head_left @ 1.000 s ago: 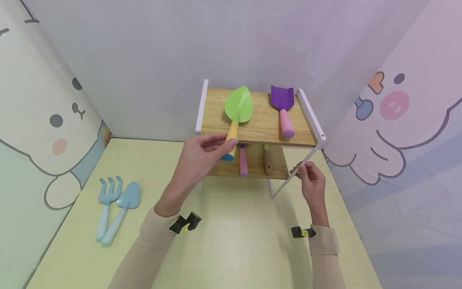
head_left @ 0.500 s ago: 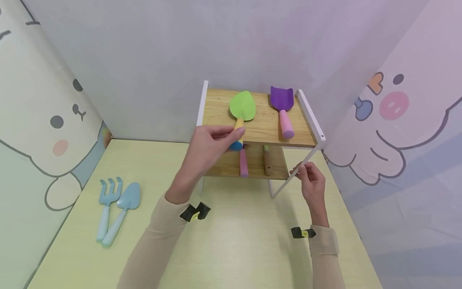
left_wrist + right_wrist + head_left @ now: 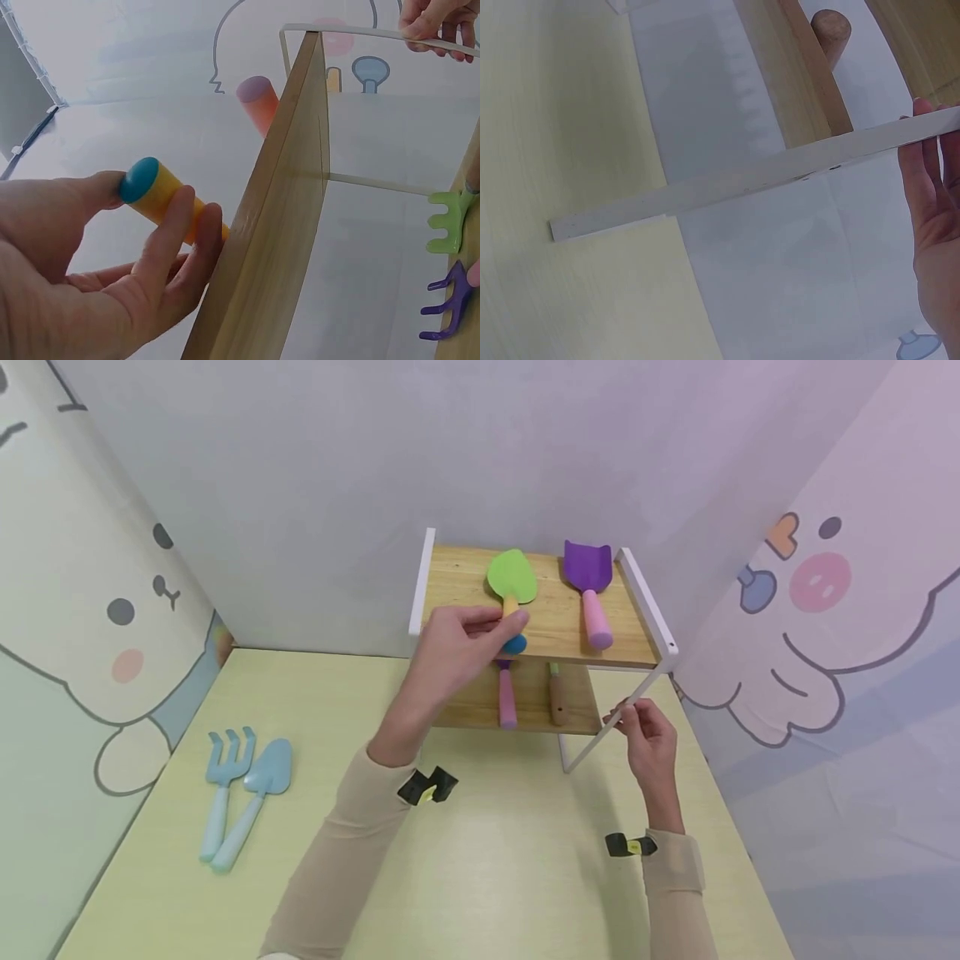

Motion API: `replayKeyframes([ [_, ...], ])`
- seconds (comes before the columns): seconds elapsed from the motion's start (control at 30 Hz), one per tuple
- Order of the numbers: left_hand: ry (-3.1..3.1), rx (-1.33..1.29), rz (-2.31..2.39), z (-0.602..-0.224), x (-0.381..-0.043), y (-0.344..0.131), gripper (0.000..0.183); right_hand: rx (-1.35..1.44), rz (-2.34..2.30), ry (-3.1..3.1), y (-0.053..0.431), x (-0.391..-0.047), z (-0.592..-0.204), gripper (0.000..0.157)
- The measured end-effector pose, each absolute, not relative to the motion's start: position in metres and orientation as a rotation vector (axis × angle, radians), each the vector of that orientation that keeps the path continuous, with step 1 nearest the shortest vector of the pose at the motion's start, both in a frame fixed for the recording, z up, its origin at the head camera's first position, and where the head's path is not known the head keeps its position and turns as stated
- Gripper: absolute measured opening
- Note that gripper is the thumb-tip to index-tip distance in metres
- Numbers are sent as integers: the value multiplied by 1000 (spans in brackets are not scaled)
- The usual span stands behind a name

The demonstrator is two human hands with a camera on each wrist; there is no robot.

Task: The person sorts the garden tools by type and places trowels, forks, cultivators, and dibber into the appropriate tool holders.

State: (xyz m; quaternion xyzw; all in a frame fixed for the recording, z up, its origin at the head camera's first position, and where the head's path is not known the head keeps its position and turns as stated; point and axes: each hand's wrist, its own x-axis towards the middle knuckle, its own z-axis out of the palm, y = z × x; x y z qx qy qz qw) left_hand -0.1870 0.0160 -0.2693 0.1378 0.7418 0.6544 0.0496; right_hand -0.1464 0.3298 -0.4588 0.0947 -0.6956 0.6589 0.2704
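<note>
My left hand point(image 3: 457, 652) grips the yellow, blue-ended handle of a garden trowel point(image 3: 512, 577) with a green leaf-shaped blade. The blade lies over the top board of a small two-tier shelf point(image 3: 457, 610); in the left wrist view the handle point(image 3: 169, 202) sticks out past the board's front edge. To its right on the same board rests a purple hand shovel point(image 3: 588, 566) with a pink handle. My right hand point(image 3: 651, 739) holds the shelf's slanted white leg point(image 3: 727, 180), its fingers curled around the bar.
On the lower board lie a purple hand fork point(image 3: 450, 304) with a pink handle and a green hand fork point(image 3: 448, 223) with a brown handle. A light blue fork point(image 3: 227, 764) and light blue trowel point(image 3: 268, 768) lie at left on the table point(image 3: 487, 877). Cartoon-printed cloth walls surround it.
My left hand has moved right and farther back, carrying the green trowel toward the middle of the top board and lower over it. The right hand keeps its place on the leg.
</note>
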Motion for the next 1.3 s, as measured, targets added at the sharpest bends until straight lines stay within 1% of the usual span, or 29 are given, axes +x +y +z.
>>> replayKeyframes([
  [0.13,2252,456,1954,-269,-188,22,44,247,1762,-1881,330,-146,-459,18],
  [0.3,2270,478,1926,-271,-190,30,42,268,1778,-1862,331,-146,-459,18],
  [0.57,2290,532,1915,-273,-196,43,33,257,1767,-1877,332,-147,-461,19],
  [0.7,2343,525,1897,-273,-196,50,38,238,1733,-1912,332,-147,-462,21],
  [0.93,2387,501,1970,-280,-195,60,41,276,1786,-1849,331,-147,-463,20],
  [1.07,2454,498,1988,-282,-192,65,51,276,1804,-1838,331,-148,-463,19],
  [1.3,2488,525,1977,-285,-190,68,51,257,1773,-1886,332,-146,-462,16],
])
